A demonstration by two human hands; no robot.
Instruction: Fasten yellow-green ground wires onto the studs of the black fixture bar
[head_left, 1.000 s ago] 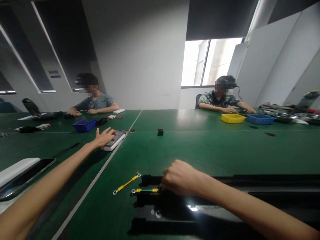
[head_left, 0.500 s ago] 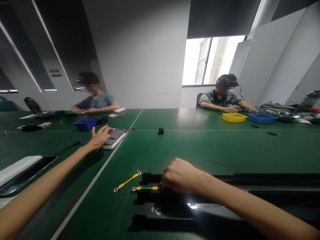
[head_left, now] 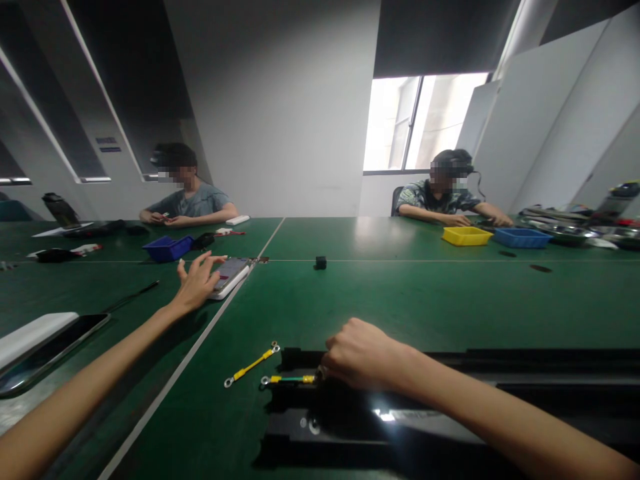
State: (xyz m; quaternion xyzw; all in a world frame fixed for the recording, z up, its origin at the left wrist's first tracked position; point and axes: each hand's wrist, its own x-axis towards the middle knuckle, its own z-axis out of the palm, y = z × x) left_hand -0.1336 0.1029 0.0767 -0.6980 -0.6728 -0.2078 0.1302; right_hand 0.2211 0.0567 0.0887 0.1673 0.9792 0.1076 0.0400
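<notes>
Left hand (head_left: 197,283) spread, gripping nothing, at phone (head_left: 233,269) beyond left end of black panel (head_left: 350,432); right hand (head_left: 357,353) curled over panel at green-yellow wire (head_left: 291,380), hold hidden, can't tell. Phone-tapping step, apparently; another tap would want light fingertip.

Long, glossy black panel (head_left: 350,432) lying crosswise, near right, its left end near the middle. Short green wire (head_left: 293,380) with yellow sleeves, level at the panel's left end, ring-tipped leftward, right end hidden. Phone (head_left: 232,271), face up, screen lit, farther left.
</notes>
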